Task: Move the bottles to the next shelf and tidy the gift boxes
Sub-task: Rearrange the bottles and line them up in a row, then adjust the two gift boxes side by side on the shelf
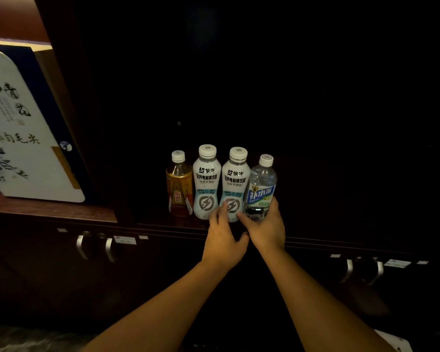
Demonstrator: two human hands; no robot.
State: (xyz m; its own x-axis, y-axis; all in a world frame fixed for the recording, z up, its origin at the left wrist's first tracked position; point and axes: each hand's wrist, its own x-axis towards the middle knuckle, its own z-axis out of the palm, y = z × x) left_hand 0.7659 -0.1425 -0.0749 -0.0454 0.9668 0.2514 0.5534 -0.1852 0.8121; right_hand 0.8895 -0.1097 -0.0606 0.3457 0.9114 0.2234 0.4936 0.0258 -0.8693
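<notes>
Several bottles stand in a row on a dark shelf point(163, 221). From the left: an amber bottle point(178, 185), a white bottle point(206, 181), a second white bottle point(235, 182) and a clear water bottle point(260, 186) with a blue label. My right hand point(265, 226) is wrapped around the base of the clear bottle. My left hand point(222, 237) rests its fingertips on the lower front of the second white bottle, fingers apart. A white and blue gift box point(23, 128) with calligraphy leans in the compartment to the left.
A dark vertical panel point(69, 110) separates the gift box compartment from the bottle shelf. Below the shelf are dark cabinet doors with metal handles at the left point(94, 246) and at the right point(362, 271). The shelf space behind and to the right of the bottles is very dark.
</notes>
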